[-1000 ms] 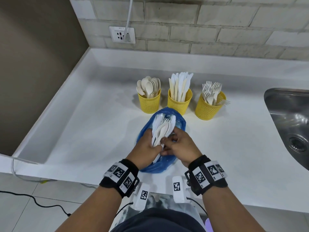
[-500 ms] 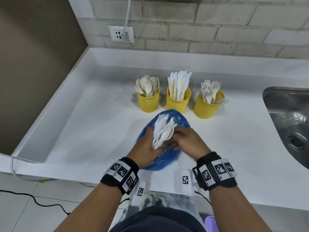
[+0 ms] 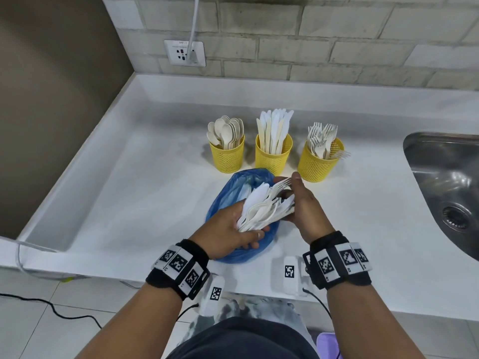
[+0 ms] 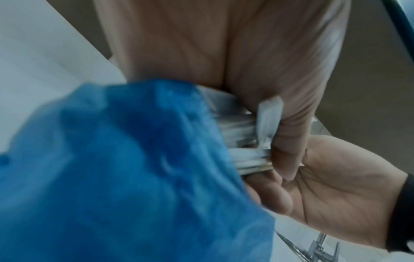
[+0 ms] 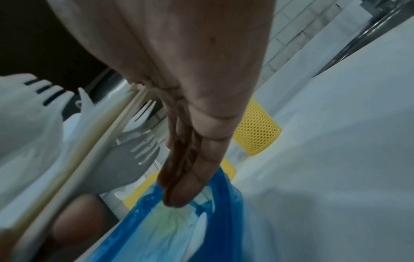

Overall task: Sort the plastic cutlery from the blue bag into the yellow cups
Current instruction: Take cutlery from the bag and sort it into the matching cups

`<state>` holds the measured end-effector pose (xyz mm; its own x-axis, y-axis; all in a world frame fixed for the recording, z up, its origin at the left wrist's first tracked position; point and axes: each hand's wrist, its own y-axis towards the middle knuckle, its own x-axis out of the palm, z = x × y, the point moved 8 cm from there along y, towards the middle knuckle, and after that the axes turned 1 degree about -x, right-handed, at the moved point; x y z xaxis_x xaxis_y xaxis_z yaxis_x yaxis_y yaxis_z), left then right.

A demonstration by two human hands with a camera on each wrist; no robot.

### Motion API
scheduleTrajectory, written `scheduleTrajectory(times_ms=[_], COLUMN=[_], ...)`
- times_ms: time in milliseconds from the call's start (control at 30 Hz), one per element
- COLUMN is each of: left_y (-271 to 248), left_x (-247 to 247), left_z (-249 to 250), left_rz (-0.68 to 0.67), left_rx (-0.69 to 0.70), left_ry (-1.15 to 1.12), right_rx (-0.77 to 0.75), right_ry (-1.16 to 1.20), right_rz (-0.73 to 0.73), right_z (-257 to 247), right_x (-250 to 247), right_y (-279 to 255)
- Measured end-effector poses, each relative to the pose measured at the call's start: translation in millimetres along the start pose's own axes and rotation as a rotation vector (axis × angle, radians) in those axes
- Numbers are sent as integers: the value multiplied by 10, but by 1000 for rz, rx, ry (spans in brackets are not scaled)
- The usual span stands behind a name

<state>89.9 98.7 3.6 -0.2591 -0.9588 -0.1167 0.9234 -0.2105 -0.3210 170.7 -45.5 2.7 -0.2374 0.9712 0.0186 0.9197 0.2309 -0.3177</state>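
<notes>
Three yellow cups [image 3: 273, 158] with a perforated mesh pattern stood in a row on a white counter [image 3: 129, 193], the left one holding cream spoons [image 3: 226, 130], the middle white and cream knives [image 3: 274, 128], the right cream forks [image 3: 321, 138]. Nearer lay a translucent blue bag [image 3: 228, 195] beneath a bundle of white cutlery [image 3: 264, 208]. Black wristbands [image 3: 178, 268] carried black-and-white square markers. The far wall [image 3: 337, 35] was pale grey brick.

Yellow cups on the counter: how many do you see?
3, in a row behind the blue bag: spoon cup on the left, knife cup in the middle, fork cup on the right. None look hidden.
</notes>
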Motion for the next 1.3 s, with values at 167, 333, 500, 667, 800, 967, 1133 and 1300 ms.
scheduleTrajectory(times_ms=[167,333,500,667,800,967,1133,1300], left_y=[3,-10,-4,-70,-123,-178,-166,-199], left_x=[-8,-216,-260,-232,-232,-13,-112,-93], left_z=[219,477,609,823,903,960,1048,1024], left_rz=[30,288,299,330,285,479,296,329], left_rx=[97,162,174,299,384,258,434,422], left_ry=[123,244,158,57,-36,244,176,160], right_rx=[-262,-616,-600,-449,-442,-495,-462,-420], right_ry=[94,-429,-158,147,144,79,341,493], right_rz=[49,108,108,-39,-306,-235,-110,12], right_z=[-377,-914,-1049,-925,-869,-924,-867,-886], right_x=[-12,192,155,160,400,487,476,366], right_y=[-84,-375,-430,-373,-480,-523,-508,-465])
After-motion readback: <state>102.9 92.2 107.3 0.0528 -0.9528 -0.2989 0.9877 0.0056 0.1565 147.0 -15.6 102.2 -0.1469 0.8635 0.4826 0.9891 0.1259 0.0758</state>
